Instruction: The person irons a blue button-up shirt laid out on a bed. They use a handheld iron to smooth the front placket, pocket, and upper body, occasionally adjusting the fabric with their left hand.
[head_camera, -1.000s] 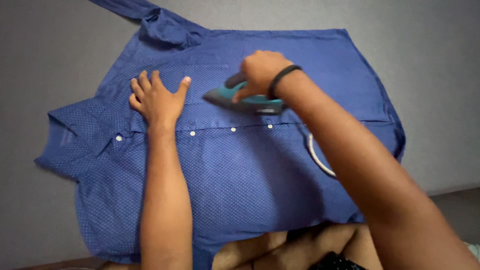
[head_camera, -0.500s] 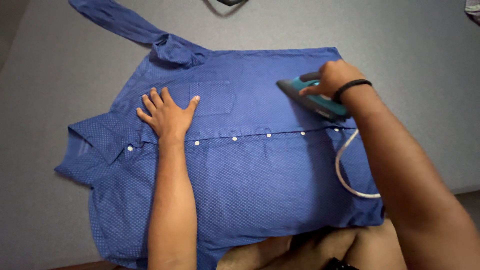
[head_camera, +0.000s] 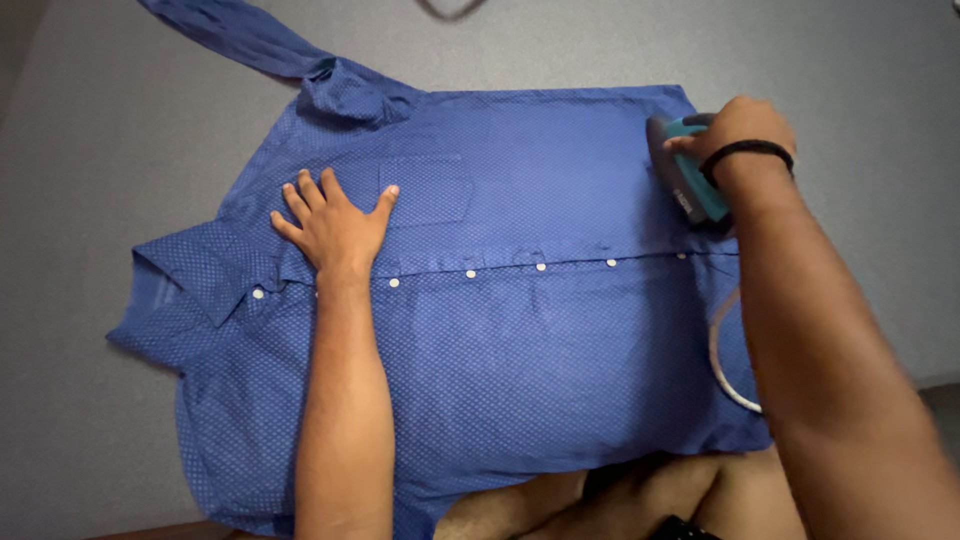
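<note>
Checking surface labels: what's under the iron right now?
The iron, held by the right hand, sits on the blue shirt near its hem edge. Grey surface lies beneath the shirt. The soleplate contact itself is covered.

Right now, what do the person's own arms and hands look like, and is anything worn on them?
Both forearms are bare, with no sleeves or gloves. The right hand has a thin black band around its wrist. The left hand wears nothing visible: no ring, watch or band, and its fingers have short nails.
</note>
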